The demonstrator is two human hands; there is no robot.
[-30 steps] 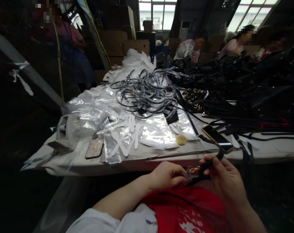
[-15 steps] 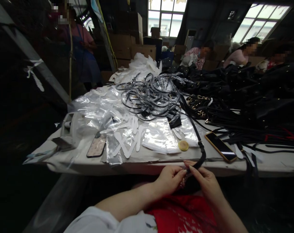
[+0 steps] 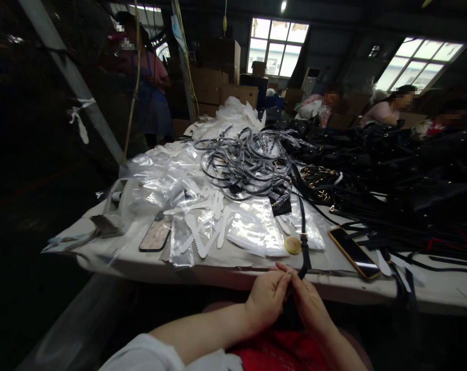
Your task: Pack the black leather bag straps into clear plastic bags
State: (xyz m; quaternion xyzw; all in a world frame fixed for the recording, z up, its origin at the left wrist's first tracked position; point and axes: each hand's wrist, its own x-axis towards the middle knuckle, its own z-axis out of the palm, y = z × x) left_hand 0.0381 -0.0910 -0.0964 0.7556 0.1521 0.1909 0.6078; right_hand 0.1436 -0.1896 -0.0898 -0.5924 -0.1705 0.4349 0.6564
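Observation:
A black strap (image 3: 304,255) with a small buckle runs from the heap on the table over the front edge to my hands. My left hand (image 3: 266,296) is closed in a pinch at the strap's end. Pressed against it, my right hand (image 3: 309,304) has its fingers closed on the strap too. The strap's end is mostly hidden between the fingers. Just beyond the hands, beside the strap, lies a round yellow disc (image 3: 292,245). Clear plastic bags (image 3: 256,226) lie flat to its left.
Coiled, plastic-wrapped straps (image 3: 248,165) are heaped mid-table. White notched strips (image 3: 202,239), a patterned phone (image 3: 155,233) and a tape dispenser (image 3: 115,206) are at left. A dark phone (image 3: 352,252) and black bags (image 3: 411,170) are at right. Several people stand beyond.
My hands have come closer together and a little left, drawing the near part of the strap straighter. The view has tilted up slightly, so the table sits lower.

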